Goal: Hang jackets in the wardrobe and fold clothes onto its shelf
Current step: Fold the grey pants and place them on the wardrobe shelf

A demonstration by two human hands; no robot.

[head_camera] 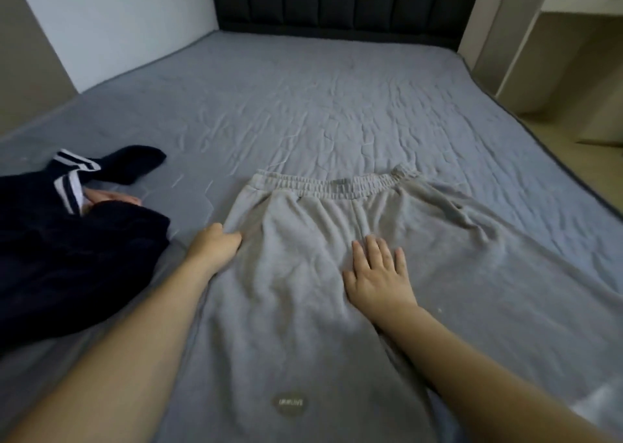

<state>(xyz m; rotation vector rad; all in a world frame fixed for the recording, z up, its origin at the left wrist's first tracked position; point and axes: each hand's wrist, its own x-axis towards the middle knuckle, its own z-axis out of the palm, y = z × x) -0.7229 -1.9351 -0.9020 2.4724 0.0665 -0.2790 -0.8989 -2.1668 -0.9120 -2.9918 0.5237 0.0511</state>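
Grey sweatpants (pixel 303 294) lie spread flat on the bed, elastic waistband away from me, a round logo patch near the bottom of the view. My left hand (pixel 215 247) pinches the left side edge of the pants, fingers curled into the fabric. My right hand (pixel 377 274) rests flat on the middle of the pants with its fingers spread. A dark navy jacket (pixel 67 240) with white stripes lies crumpled on the left side of the bed, apart from both hands.
The bed (pixel 337 105) has a wrinkled grey-blue sheet and a dark padded headboard (pixel 337 1) at the far end. A white wall runs along the left. Pale furniture and a wooden floor (pixel 573 159) lie beyond the bed's right edge.
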